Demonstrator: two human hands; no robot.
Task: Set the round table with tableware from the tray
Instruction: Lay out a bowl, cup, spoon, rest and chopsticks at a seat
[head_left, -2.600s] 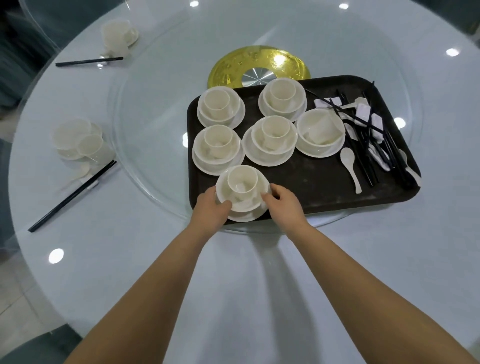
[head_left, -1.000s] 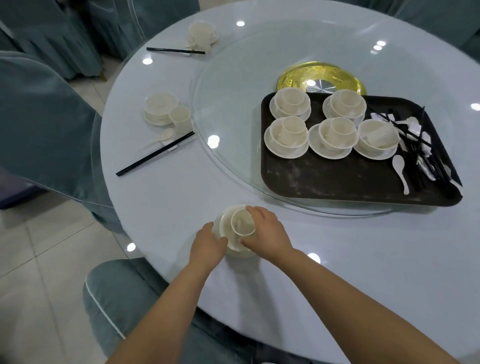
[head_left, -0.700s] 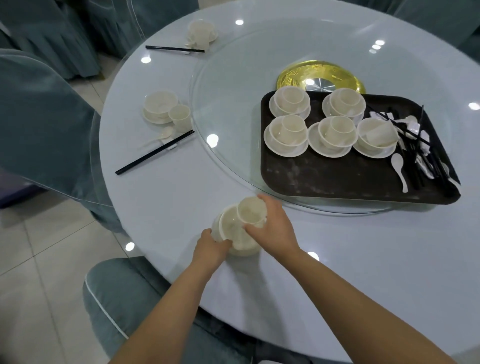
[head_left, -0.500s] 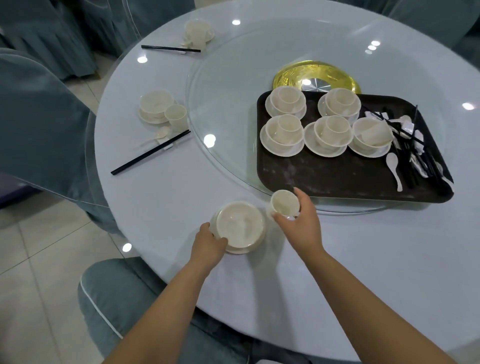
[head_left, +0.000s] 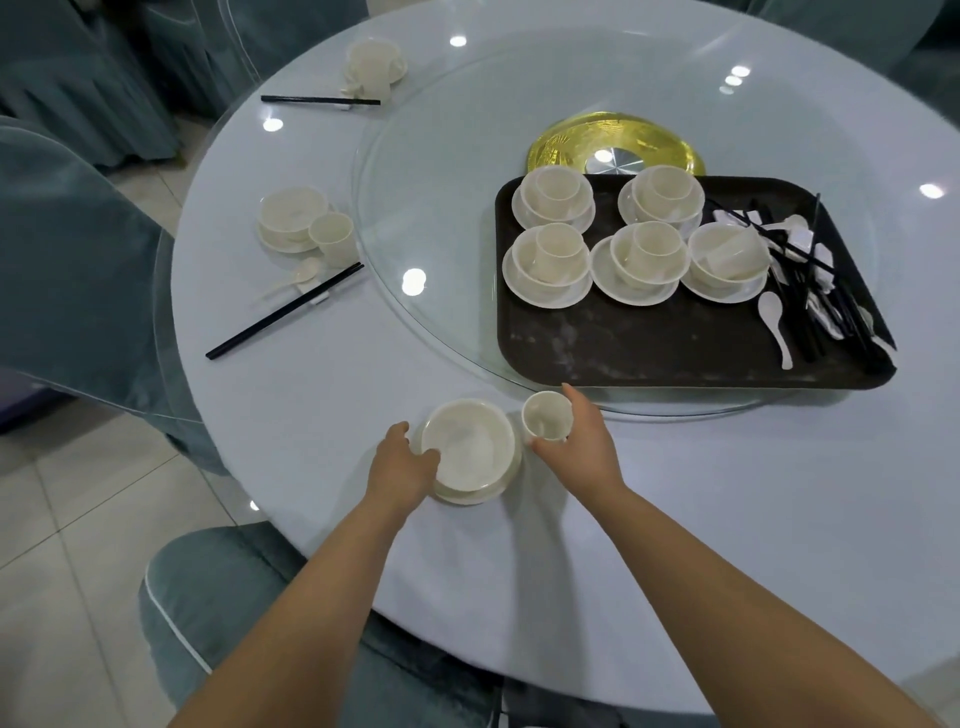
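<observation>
Beside the bowl (head_left: 470, 449) the left hand (head_left: 402, 465) grips, the right hand (head_left: 582, 441) now clasps the lifted-out cup (head_left: 545, 415).

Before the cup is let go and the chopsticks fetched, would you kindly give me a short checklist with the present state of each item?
1. Cup upright beside the bowl: ok.
2. Cup resting on the table: cannot tell; right hand grips it.
3. Bowl seated on its saucer: ok; left hand holds the rim.
4. Chopsticks on the tray: ok.
5. Loose spoon on the tray: ok.
</observation>
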